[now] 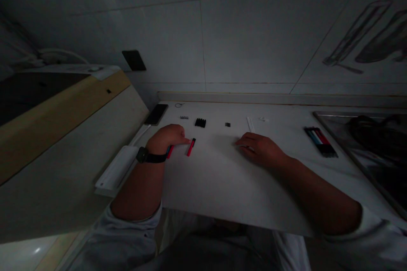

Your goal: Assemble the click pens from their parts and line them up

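Observation:
My left hand (pixel 171 135) reaches over the white counter with a finger stretched to the upper end of a small red stick with a black tip (pixel 190 148). That fingertip looks to touch it, without a visible grip around it. Under the same hand, partly hidden, lies another red piece (pixel 170 151) with some blue beside it. My right hand (pixel 256 148) rests on the counter, fingers loosely bent and apart, with nothing seen in them. Just beyond it lie thin white sticks (pixel 250 124). Farther back are a black ribbed piece (pixel 200 123) and small dark pieces (pixel 228 124).
A phone (pixel 157 114) and a white power strip (pixel 116 168) lie at the left by a large tilted panel (pixel 79 152). Small coils (pixel 184 117), a ring (pixel 179 105) and white bits (pixel 263 119) sit near the wall. Coloured sticks (pixel 320 141) lie beside a metal-edged stove (pixel 349 152).

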Available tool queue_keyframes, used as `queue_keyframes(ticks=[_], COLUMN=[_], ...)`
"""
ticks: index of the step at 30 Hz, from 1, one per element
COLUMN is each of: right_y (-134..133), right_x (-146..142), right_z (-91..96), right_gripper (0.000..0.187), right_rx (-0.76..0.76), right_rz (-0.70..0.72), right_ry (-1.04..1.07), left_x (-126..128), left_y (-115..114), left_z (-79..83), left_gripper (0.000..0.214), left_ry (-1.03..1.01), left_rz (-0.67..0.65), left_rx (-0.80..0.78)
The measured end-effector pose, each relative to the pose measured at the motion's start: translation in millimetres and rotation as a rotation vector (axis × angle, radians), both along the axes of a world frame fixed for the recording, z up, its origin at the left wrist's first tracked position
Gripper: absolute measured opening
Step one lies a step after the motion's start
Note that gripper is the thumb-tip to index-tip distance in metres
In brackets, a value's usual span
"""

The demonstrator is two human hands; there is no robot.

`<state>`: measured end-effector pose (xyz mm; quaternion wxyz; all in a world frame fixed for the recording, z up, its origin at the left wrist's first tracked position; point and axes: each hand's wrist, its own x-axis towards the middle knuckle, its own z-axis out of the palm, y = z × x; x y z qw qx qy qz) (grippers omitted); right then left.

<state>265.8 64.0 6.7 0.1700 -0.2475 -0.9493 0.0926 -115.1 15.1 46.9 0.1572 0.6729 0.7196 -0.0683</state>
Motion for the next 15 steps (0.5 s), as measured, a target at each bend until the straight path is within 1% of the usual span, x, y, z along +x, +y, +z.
queue_keyframes(ticks=[2, 6, 7, 11, 13, 15], right_y=[-0.6, -0.9, -1.3, -6.6, -11.3, -15.3], right_x=[-0.8, -2.8, -3.7, -11.8, -17.9, -23.6], right_z=[-0.3, -1.5, -1.7, -0.6, 0.7, 1.3], right_gripper=[0.03, 0.029, 0.03, 0.037, 0.037, 0.032], right_rx=[-0.007, -0.015, -0.012, 0.006, 0.02, 0.042], right_rz=[0.0, -0.008, -0.014, -0.062, -0.071, -0.059], right_ry=[0.012, 0.014, 0.01, 0.021, 0.046, 0.066], left_x=[8.9, 36.8, 45.3, 80.6, 95.9, 107.4], left_y=[-2.6, -7.1, -8.3, -14.5, -17.7, -19.9], left_z=[1.8, 0.2, -1.6, -11.4, -15.4, -17.7], left_gripper=[0.041, 0.025, 0.021, 0.011, 0.009, 0.008], left_ry=[0.011, 0.012, -0.002, -0.138, -0.176, -0.208], left_rz=[-0.042, -0.14, -0.159, -0.311, -0.371, -0.416], left_rx=[-0.068, -0.106, -0.08, 0.234, 0.278, 0.31])
